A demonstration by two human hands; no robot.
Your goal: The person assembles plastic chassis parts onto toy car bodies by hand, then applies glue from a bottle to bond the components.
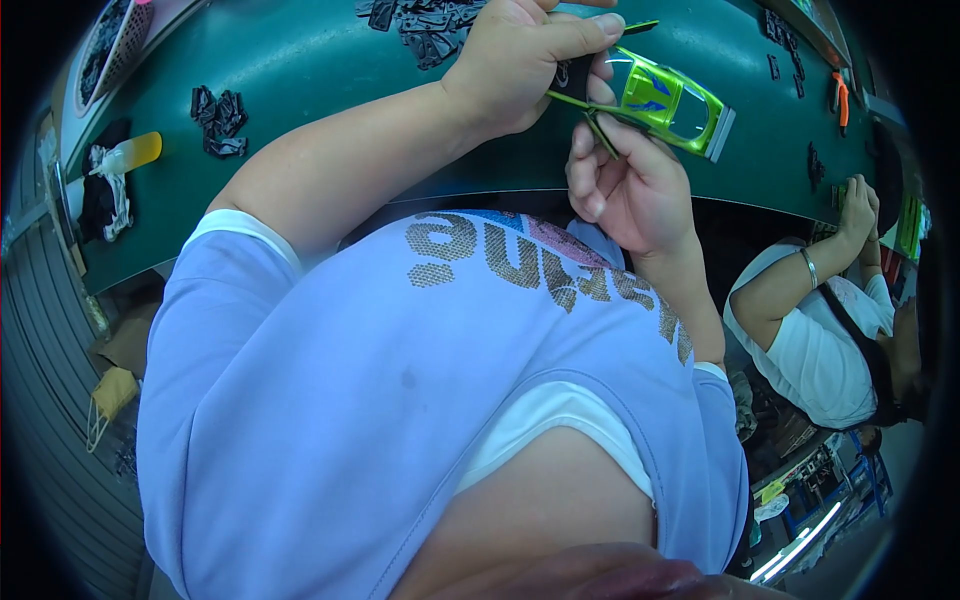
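A bright green toy car body (668, 95) with blue markings and a silver-grey end is held above the green table (330, 110). My left hand (525, 65) is closed at its far left end, thumb and fingers around that end. From below, my right hand (635, 180) grips the near side of the same car body. Thin green flap-like pieces stick out from it between the hands. A black part (572, 78) shows between my fingers; its shape is mostly hidden.
Black plastic parts (430, 35) lie in a pile beyond my left hand, with a smaller heap (218, 120) further left. Also there are a yellow bottle (130, 155), a basket (105, 45), and orange-handled pliers (840, 100). Another person (810, 320) sits at the right.
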